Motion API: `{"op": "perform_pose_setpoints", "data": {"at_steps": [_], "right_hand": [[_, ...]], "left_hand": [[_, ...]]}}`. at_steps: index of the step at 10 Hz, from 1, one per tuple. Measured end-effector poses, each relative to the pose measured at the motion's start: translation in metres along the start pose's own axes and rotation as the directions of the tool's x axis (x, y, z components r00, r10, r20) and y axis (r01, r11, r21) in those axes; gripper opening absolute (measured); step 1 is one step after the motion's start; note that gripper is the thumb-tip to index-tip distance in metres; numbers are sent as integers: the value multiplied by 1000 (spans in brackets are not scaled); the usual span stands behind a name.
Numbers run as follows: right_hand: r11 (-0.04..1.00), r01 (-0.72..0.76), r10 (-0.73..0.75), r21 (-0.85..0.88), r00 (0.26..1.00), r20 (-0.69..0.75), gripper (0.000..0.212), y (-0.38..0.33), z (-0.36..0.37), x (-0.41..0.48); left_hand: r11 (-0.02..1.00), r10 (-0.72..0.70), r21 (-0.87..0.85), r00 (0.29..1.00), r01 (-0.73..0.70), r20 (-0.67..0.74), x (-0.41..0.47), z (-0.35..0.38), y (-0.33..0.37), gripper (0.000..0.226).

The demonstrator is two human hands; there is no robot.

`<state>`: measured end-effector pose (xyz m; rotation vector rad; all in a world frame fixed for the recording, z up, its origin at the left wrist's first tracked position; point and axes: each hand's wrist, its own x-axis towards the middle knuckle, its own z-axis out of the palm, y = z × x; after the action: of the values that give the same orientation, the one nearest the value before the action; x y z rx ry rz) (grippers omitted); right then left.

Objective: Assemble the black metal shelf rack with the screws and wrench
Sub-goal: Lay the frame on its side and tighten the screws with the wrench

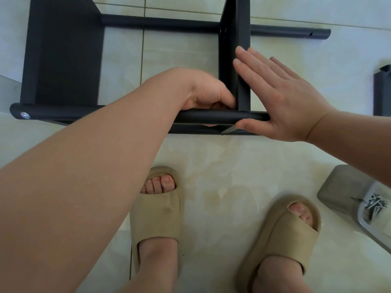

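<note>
The black metal rack lies on its side on the tile floor. Its near tube (196,117) and far tube (160,23) are bridged by a left shelf panel (63,60) and a middle shelf panel (243,28). My left hand (207,92) reaches over the near tube with fingers curled round it at the joint with the middle panel. My right hand (281,96) lies flat, its straight fingers pressing the panel's right face and its thumb under the tube's end. A silver sliver of metal (229,129) shows beside that thumb; I cannot tell what it is. A screw head (25,115) sits in the tube's left end.
A grey tray (338,187) with several loose screws (376,205) sits on the floor at the lower right. Another black part (382,92) stands at the right edge. My feet in beige slippers (156,210) stand just in front of the rack.
</note>
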<state>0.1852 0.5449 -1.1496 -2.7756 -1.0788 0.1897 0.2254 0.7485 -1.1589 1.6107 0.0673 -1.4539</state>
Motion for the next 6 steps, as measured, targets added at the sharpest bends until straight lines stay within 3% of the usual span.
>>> {"op": "perform_pose_setpoints", "data": {"at_steps": [3, 5, 6], "right_hand": [[1000, -5, 5, 1, 1000, 8, 98, -1, -1, 0], [1000, -6, 6, -1, 1000, 8, 97, -1, -1, 0], [1000, -7, 7, 1, 1000, 10, 98, -1, -1, 0]], "left_hand": [[988, 17, -156, 996, -4, 83, -2, -5, -3, 21], [995, 15, -101, 999, -10, 48, 2, -2, -2, 29], [996, 3, -89, 999, 1, 50, 2, -3, -3, 18]]}}
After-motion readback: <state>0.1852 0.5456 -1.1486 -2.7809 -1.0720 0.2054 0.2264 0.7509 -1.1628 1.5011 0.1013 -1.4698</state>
